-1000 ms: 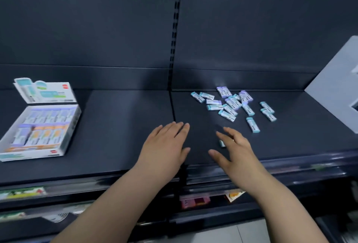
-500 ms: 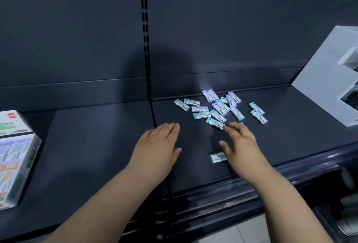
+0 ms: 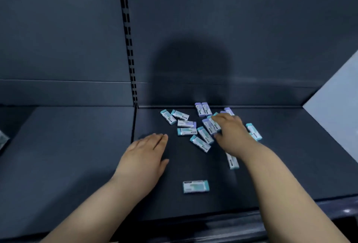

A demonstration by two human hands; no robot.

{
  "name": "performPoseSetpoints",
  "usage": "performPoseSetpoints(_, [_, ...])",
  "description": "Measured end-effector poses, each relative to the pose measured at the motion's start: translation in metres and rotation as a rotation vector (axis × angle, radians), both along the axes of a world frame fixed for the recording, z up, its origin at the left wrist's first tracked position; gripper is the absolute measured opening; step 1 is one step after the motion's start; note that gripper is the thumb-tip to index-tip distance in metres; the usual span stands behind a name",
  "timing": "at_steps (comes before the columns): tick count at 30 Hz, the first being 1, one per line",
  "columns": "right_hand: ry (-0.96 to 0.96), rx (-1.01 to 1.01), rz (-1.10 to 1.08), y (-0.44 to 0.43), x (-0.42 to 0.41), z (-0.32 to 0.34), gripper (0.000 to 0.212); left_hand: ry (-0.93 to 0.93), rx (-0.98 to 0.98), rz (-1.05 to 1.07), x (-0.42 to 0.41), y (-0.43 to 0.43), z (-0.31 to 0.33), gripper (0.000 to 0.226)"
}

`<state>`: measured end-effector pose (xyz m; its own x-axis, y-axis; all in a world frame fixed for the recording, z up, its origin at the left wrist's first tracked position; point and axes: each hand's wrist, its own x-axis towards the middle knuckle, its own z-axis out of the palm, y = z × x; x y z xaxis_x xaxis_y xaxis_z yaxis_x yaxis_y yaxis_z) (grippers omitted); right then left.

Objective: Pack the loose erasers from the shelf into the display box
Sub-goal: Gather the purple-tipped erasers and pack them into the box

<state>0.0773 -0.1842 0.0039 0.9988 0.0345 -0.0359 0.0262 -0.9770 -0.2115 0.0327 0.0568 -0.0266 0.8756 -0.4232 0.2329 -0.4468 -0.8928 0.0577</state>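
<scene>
Several small wrapped erasers (image 3: 187, 131) with teal or purple ends lie scattered near the back of the dark shelf (image 3: 77, 155). One teal-ended eraser (image 3: 196, 186) lies alone nearer the front, and another eraser (image 3: 232, 162) shows just beside my right forearm. My right hand (image 3: 231, 133) rests palm down over the right part of the pile, fingers spread and touching erasers, covering some. My left hand (image 3: 144, 155) lies flat on the shelf left of the pile, holding nothing. Only a corner of the display box (image 3: 3, 140) shows at the far left edge.
A slotted upright (image 3: 127, 39) splits the dark back panel. A pale grey slanted panel (image 3: 337, 113) rises at the right end of the shelf. The shelf's front lip (image 3: 290, 209) runs below my forearms.
The view has swung right and closer, so the display box has slid almost out at the left. My right hand has reached forward onto the pile. The lone eraser now lies clear of it.
</scene>
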Motion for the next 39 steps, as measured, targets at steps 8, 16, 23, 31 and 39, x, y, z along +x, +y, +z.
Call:
performPoseSetpoints(8, [0.218, -0.163, 0.303, -0.015, 0.056, -0.003, 0.070, 0.000, -0.032, 0.241, -0.001, -0.030, 0.007, 0.066])
performPoseSetpoints(16, [0.059, 0.378, 0.353, -0.052, 0.033, 0.014, 0.057, 0.110, -0.116, 0.311, 0.007, -0.080, 0.014, 0.062])
performPoseSetpoints(23, [0.011, 0.499, 0.316, -0.103, 0.006, 0.020, 0.054, 0.162, -0.179, 0.197, 0.062, -0.132, 0.012, 0.057])
performPoseSetpoints(31, [0.046, 0.535, 0.198, -0.141, -0.017, 0.008, 0.054, 0.370, -0.177, 0.147, 0.148, -0.154, 0.009, 0.066])
performPoseSetpoints(39, [0.030, 0.588, 0.201, -0.135, -0.012, 0.009, 0.054, 0.638, -0.058, 0.209, 0.152, -0.152, 0.024, 0.074])
